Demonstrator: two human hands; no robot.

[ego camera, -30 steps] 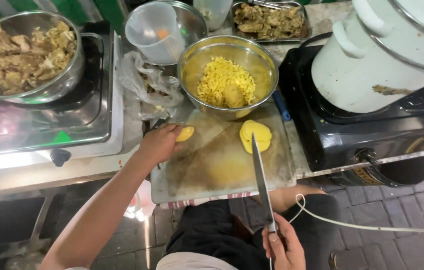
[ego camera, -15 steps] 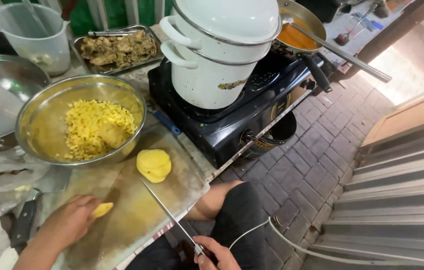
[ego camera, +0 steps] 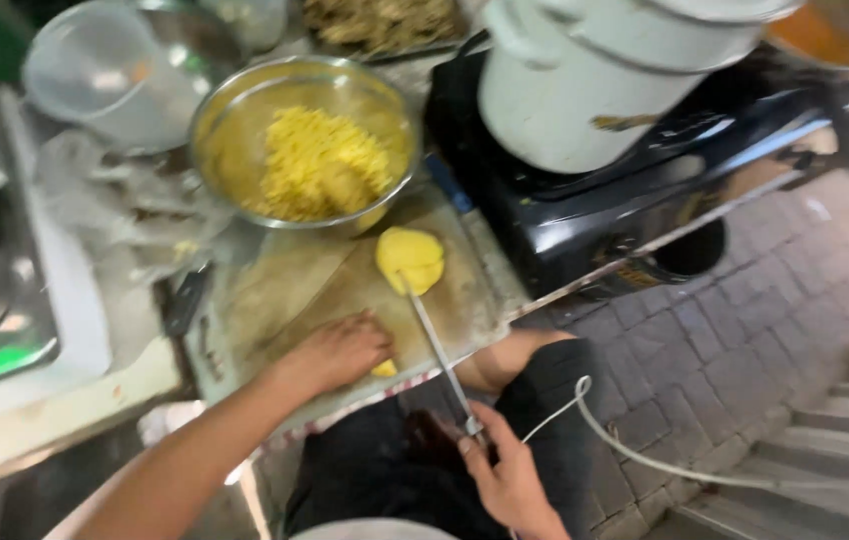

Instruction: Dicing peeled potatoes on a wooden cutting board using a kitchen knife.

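Observation:
My left hand (ego camera: 337, 352) rests palm down on the wooden cutting board (ego camera: 285, 290), covering a small yellow piece (ego camera: 385, 368) at the board's near edge. My right hand (ego camera: 507, 478) grips the handle of a long knife (ego camera: 433, 345) below the board's edge. The blade tip touches a round yellow peeled lump (ego camera: 411, 258) lying on the board's far right. Just beyond the board stands a metal bowl (ego camera: 235, 130) filled with yellow shredded pieces (ego camera: 323, 170).
A black stove (ego camera: 645, 190) carrying a large white pot (ego camera: 585, 90) stands to the right. A clear plastic jug (ego camera: 95, 70), crumpled plastic bags (ego camera: 115, 210) and a tray of cooked food (ego camera: 385, 20) lie behind. A white cable (ego camera: 665, 460) hangs over the brick pavement (ego camera: 745, 340).
The view has swung back left and down. My left hand slid right along the board onto the small yellow piece. The knife tip has come to the round lump.

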